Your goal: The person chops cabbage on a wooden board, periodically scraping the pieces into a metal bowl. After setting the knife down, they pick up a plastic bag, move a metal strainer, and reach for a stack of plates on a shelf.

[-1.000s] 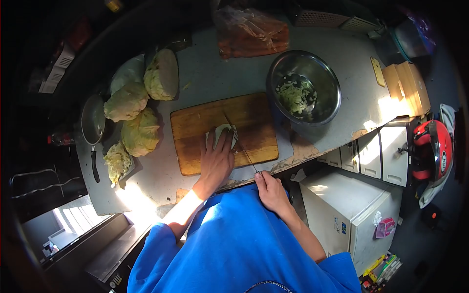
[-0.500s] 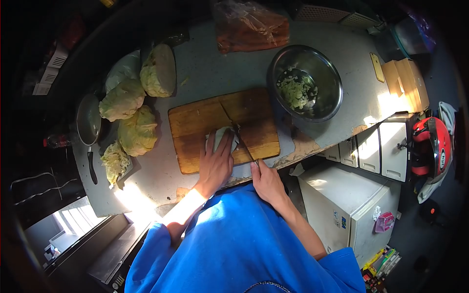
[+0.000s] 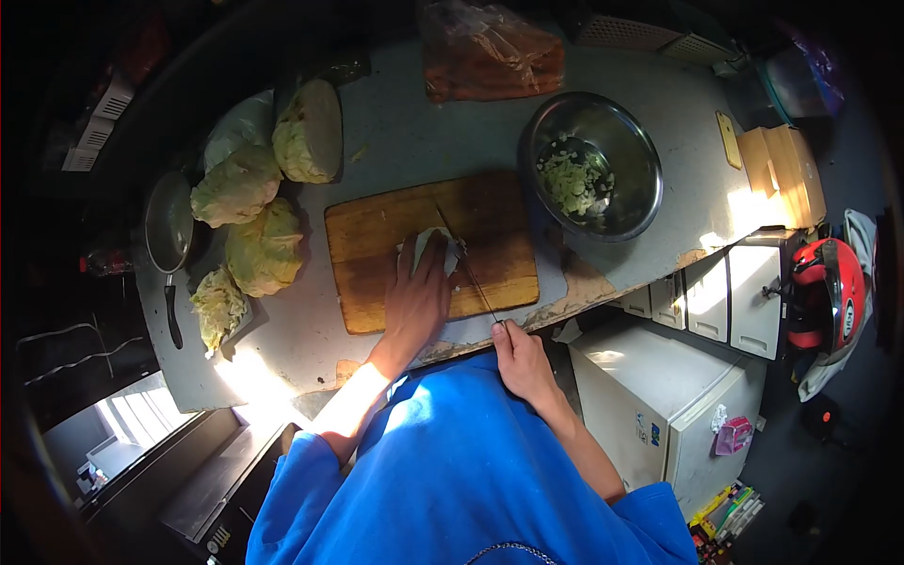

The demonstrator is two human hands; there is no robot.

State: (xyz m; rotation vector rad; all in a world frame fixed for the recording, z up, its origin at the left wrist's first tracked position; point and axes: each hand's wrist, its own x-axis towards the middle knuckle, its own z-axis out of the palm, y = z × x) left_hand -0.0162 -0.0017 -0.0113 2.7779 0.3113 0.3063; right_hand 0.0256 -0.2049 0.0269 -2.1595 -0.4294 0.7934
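Single head-worn view, looking forward and steeply down over worktop; edges dark, perhaps vignetted.

"How are the hands?"
"Left hand (image 3: 417, 297) palm down, fingers (image 3: 435, 256) reaching forward. Right hand (image 3: 520, 358) closed in a grip, nearer the body."
"And the arms?"
"Left forearm (image 3: 353, 407) and right forearm (image 3: 586, 447) bare, both angled inward."
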